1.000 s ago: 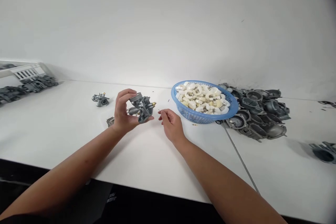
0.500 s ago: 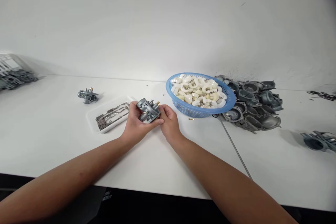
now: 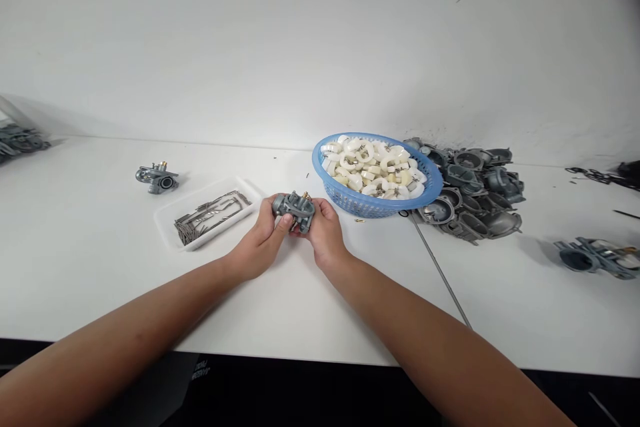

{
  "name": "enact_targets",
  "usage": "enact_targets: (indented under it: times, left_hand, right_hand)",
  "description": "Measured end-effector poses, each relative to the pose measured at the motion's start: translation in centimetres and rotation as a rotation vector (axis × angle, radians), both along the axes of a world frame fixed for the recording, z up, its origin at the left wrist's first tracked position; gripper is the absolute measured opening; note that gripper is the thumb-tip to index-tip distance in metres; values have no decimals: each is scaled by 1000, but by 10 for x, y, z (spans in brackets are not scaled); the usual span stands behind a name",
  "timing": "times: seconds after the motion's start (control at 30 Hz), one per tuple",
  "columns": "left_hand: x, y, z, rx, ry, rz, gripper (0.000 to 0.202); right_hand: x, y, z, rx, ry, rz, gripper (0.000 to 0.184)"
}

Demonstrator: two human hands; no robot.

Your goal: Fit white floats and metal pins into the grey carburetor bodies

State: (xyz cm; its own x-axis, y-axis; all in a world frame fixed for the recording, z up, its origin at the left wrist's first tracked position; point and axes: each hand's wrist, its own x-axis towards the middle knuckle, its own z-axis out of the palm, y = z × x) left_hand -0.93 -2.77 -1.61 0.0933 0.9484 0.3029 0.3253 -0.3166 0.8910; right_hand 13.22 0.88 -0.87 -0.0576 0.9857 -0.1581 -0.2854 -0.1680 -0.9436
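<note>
Tabletop, white, long. Carburetor held just above it, between plastic tray and blue basket, long axis left-right, brass tip pointing toward back edge. Left hand, right hand pinching its ends, fingers curled.

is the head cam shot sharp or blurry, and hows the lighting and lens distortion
In the head view, bright, even light washes out the white table top and white wall, leaving only soft shadows; the grey metal carburettor between the left hand and right hand looks fairly sharp; the wide lens seems to bend the table edges, and the top right corner darkens.
</note>
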Motion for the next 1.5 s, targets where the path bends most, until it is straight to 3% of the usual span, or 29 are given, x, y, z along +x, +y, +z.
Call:
enact_targets:
  times: [0.13,0.33,0.47,0.73,0.83,0.93,1.07,1.17,1.3,1.5]
  left_hand:
    - [-7,7,8,27,119,-19,32]
    - [-12,5,18,-30,290,88,30]
    - [-13,1,22,-51,416,134,39]
    - [-16,-2,36,-40,655,183,54]
    - [-21,-4,35,21,785,195,53]
    - [-24,-6,31,193,882,175,49]
    - [-22,-10,28,471,994,137,39]
    - [-19,-11,28,626,1026,127,35]
    - [-18,-11,25,722,1064,127,28]
    - [-13,-16,21,843,1124,112,31]
  right_hand:
    - [6,16,-8,81,-150,-66,25]
    - [14,34,-15,167,-369,-41,23]
    - [20,39,-11,197,-523,36,22]
    - [30,29,7,279,-916,31,22]
    - [32,25,12,287,-1077,58,19]
    - [33,24,14,285,-1172,105,17]
    - [35,24,14,272,-1205,155,13]
    - [34,21,15,275,-1179,150,21]
    - [31,16,15,309,-1061,138,46]
    - [23,9,9,389,-772,140,49]
